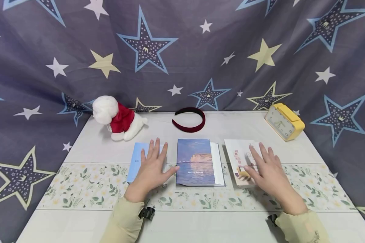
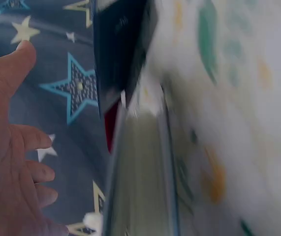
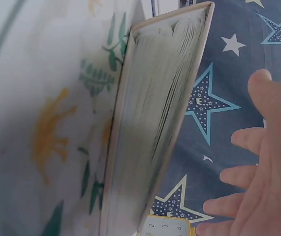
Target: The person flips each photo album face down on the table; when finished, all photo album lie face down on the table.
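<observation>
Three books lie in a row on the table. At left is a light blue book (image 1: 134,167), partly covered from sight by my left hand (image 1: 152,170), which is spread above it. The middle one is a photo album (image 1: 195,158) with a sea-and-cliff picture; no hand is on it. My right hand (image 1: 269,172) spreads over the right part of a cream book (image 1: 235,153) with small drawings. In the right wrist view, a gap shows between the fingers and this thick book (image 3: 150,113). The left wrist view likewise shows the hand (image 2: 12,147) apart from the book pages (image 2: 140,187).
Behind the books lies a dark red headband (image 1: 201,125). A white plush dog (image 1: 104,109) in a red top sits back left, and a yellow alarm clock (image 1: 284,123) stands back right. A star-patterned curtain (image 1: 182,50) hangs along the table's far edge.
</observation>
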`<state>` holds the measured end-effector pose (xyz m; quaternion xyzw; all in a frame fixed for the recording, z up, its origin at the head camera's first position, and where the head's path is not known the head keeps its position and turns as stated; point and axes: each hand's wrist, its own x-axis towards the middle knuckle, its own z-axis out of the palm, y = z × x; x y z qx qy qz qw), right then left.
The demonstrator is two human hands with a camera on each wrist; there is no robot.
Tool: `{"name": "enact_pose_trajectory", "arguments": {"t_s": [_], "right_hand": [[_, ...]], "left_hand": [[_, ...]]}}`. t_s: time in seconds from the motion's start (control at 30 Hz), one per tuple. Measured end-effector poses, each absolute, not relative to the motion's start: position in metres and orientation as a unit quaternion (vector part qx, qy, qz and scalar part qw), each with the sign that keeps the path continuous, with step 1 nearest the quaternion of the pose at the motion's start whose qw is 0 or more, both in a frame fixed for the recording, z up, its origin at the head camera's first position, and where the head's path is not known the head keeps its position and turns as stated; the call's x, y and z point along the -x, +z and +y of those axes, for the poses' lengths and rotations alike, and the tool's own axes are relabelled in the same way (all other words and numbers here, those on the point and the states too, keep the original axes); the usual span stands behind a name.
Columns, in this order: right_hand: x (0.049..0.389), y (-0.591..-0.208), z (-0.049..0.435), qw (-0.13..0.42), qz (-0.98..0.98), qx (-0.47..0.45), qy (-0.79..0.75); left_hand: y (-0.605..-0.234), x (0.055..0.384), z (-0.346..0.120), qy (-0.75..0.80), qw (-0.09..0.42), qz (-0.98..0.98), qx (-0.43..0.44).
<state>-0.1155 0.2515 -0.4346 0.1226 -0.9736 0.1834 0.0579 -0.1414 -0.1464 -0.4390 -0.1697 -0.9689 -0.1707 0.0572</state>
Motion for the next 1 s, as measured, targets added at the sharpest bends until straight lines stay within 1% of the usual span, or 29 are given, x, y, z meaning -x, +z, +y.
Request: {"name": "enact_pose_trajectory", "arguments": {"t_s": [0.23,0.53,1.0], "right_hand": [[0.11,-0.436,0.256,0.062,-0.975,-0.116,0.18],[0.102,-0.44,0.265,0.067,-0.975,-0.111,0.178],[0.099,-0.444,0.27,0.05,-0.979,-0.091,0.175]], "left_hand": [[-0.433,0.145,-0.121,-0.17,0.038,-0.964,0.2],[-0.43,0.147,-0.096,-0.165,0.039,-0.955,0.243],[-0.437,0.154,-0.057,-0.141,0.006,-0.943,0.301]]}}
